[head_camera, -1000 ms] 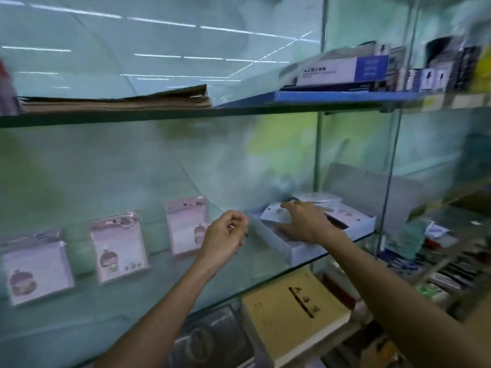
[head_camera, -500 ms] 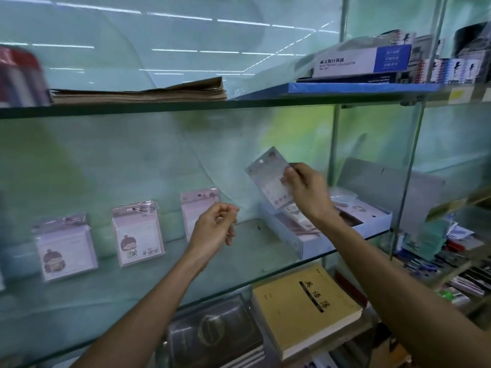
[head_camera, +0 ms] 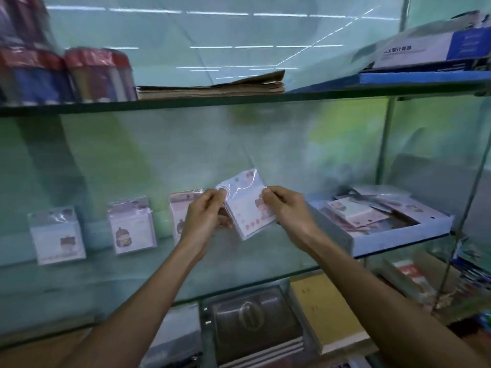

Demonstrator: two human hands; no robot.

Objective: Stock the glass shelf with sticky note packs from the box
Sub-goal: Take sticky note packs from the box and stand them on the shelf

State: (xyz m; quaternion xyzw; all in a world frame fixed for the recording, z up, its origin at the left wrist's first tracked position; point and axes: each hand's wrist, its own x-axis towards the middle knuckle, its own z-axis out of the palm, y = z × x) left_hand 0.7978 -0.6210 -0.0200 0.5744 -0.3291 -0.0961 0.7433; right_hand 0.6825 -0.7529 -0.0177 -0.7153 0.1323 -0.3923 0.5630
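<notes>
I hold one sticky note pack (head_camera: 248, 205), wrapped in clear plastic, above the glass shelf (head_camera: 252, 258). My left hand (head_camera: 203, 213) grips its left edge and my right hand (head_camera: 285, 208) grips its right edge. Three packs lean against the back wall to the left: one (head_camera: 57, 235), a second (head_camera: 131, 225), and a third (head_camera: 178, 208) partly hidden behind my left hand. The open white box (head_camera: 393, 232) with more packs inside sits on the shelf at the right.
The upper glass shelf holds red-topped wrapped bundles (head_camera: 66, 75), a brown paper stack (head_camera: 212, 85) and a white and blue carton (head_camera: 430, 50). Below lie a dark binder (head_camera: 255, 325) and a yellow book (head_camera: 326, 312). A metal upright (head_camera: 382, 155) stands behind the box.
My right hand lifted a pack out of the box and carried it left. My left hand rose and took hold of the pack's other edge. The view shifted left.
</notes>
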